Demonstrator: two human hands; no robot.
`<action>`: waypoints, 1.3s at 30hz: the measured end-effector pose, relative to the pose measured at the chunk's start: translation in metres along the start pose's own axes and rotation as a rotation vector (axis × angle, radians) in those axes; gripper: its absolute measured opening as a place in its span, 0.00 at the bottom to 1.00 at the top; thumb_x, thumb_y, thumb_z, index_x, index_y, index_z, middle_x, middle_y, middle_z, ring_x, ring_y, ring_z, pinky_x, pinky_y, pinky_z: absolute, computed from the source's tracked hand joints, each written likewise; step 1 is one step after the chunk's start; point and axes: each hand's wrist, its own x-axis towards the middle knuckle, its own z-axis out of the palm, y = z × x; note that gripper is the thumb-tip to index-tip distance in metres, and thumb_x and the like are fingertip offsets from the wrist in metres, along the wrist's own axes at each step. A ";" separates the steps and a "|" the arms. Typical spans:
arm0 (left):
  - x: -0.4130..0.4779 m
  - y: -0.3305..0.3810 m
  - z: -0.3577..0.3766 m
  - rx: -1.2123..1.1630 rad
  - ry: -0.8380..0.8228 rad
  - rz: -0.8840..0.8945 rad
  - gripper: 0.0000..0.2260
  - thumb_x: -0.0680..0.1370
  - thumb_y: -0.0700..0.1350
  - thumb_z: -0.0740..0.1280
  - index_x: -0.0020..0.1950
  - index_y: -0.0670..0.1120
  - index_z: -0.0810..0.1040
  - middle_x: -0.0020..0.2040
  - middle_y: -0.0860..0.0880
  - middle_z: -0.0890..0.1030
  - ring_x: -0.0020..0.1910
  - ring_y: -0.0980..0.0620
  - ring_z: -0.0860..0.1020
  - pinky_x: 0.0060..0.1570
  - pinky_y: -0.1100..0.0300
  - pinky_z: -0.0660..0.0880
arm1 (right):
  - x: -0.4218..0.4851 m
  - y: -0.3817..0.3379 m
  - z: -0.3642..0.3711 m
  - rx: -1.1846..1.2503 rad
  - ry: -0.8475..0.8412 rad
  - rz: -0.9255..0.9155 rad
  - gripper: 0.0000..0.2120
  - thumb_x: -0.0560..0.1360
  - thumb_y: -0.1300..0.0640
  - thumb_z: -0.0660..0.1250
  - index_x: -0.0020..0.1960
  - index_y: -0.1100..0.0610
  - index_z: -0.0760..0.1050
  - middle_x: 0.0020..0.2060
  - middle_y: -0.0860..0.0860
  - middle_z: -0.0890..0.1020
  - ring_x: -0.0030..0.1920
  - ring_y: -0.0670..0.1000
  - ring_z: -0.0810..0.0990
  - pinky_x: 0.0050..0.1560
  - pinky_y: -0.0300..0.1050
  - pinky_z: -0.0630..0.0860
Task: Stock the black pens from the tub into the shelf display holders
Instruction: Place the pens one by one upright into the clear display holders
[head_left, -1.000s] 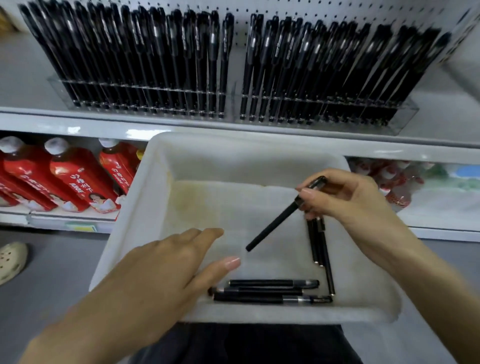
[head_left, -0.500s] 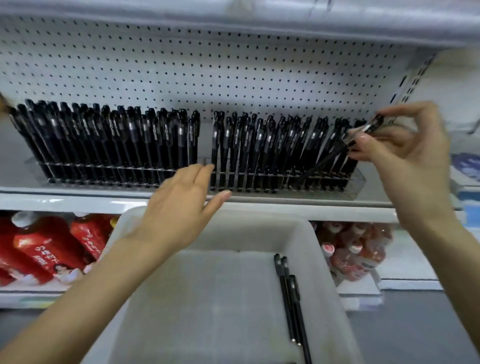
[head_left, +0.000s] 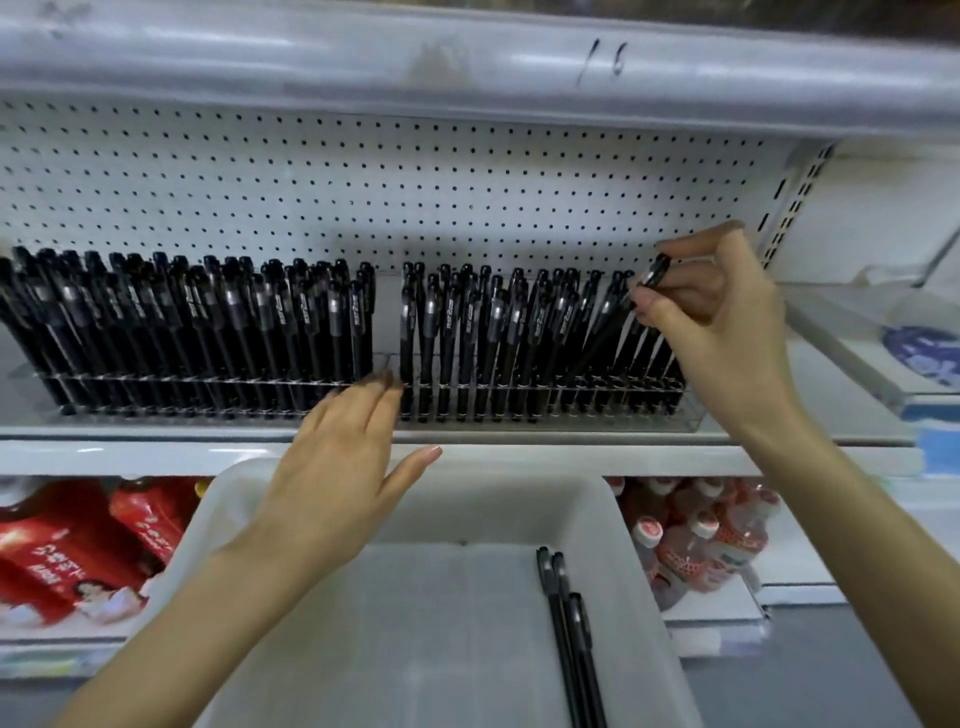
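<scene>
Two clear display holders stand on the shelf: the left holder (head_left: 47, 387) and the right holder (head_left: 693, 421), both packed with upright black pens. My right hand (head_left: 722, 322) pinches one black pen (head_left: 613, 325) by its cap end, its tip angled down among the pens at the right holder's right side. My left hand (head_left: 343, 457) reaches forward with straight fingers, the fingertips at the front rail between the two holders. The white tub (head_left: 218, 525) sits below, with three black pens (head_left: 566, 623) lying along its right side.
A white pegboard (head_left: 415, 197) backs the shelf, and an upper shelf edge (head_left: 467, 67) hangs overhead. Red juice bottles (head_left: 78, 551) stand on the lower shelf at the left, pink-capped bottles (head_left: 696, 540) at the right.
My right hand lifted a pen out of the tub and has brought it down into the right holder. My left hand left the tub and reached up to the holders' front rail.
</scene>
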 end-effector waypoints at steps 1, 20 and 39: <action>0.000 0.000 0.001 -0.002 -0.003 0.004 0.34 0.78 0.64 0.47 0.65 0.38 0.73 0.64 0.42 0.75 0.63 0.44 0.73 0.66 0.55 0.61 | 0.001 0.001 0.001 0.002 -0.014 0.011 0.16 0.73 0.62 0.70 0.47 0.44 0.68 0.43 0.50 0.80 0.46 0.49 0.82 0.51 0.52 0.80; -0.003 0.001 0.010 0.036 0.006 0.003 0.40 0.76 0.69 0.43 0.69 0.39 0.69 0.68 0.43 0.72 0.69 0.45 0.69 0.68 0.49 0.60 | 0.007 0.004 0.025 -0.272 -0.194 0.010 0.11 0.75 0.61 0.69 0.55 0.54 0.72 0.41 0.47 0.77 0.42 0.38 0.76 0.40 0.22 0.69; -0.002 0.000 0.006 0.018 0.017 0.026 0.42 0.75 0.70 0.40 0.73 0.41 0.65 0.71 0.45 0.68 0.72 0.48 0.64 0.70 0.51 0.57 | 0.013 0.000 0.025 -0.479 -0.237 -0.018 0.10 0.75 0.59 0.69 0.56 0.55 0.76 0.46 0.50 0.78 0.47 0.47 0.76 0.49 0.38 0.70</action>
